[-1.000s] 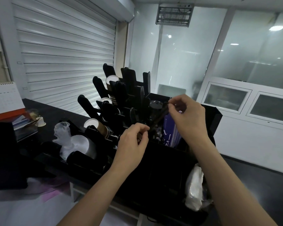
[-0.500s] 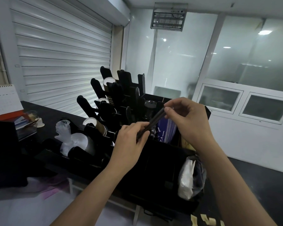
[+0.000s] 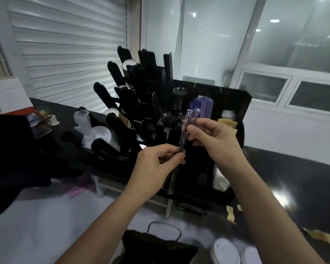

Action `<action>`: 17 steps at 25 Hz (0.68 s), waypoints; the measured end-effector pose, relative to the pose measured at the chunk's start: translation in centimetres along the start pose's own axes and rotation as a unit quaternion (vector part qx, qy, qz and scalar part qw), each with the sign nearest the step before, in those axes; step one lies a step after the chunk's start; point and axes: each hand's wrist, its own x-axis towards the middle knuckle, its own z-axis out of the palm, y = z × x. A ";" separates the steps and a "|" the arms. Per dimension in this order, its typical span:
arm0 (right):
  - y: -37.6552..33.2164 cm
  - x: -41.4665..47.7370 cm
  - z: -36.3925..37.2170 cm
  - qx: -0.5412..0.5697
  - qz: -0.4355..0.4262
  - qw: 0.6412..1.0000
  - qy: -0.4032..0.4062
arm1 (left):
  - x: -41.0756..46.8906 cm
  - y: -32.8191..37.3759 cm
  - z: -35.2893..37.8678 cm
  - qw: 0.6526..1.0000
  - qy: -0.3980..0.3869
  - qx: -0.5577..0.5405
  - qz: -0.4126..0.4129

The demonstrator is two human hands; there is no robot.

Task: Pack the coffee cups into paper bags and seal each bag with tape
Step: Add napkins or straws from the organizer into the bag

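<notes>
**Counter surroundings, non-task items**

Black compartment organiser stood at centre, purple cards upright in a far section. Desk calendar stood far left, small white pod near it. White roller shutter hung behind.

A tall black rack and the black box beside it wall off the far side. Open table lies near left; a paper bag and lidded cups crowd the near edge.
</notes>
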 end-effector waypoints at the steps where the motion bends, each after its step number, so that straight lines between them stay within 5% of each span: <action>1: 0.7 -0.7 0.3 0.005 0.009 1.000 -0.003 | -0.6 -0.2 -0.1 1.000 -0.008 -0.001 -0.007; 17: 3.7 -11.3 0.7 0.066 0.001 0.997 0.039 | -9.0 -3.6 -2.6 0.996 -0.044 0.053 -0.052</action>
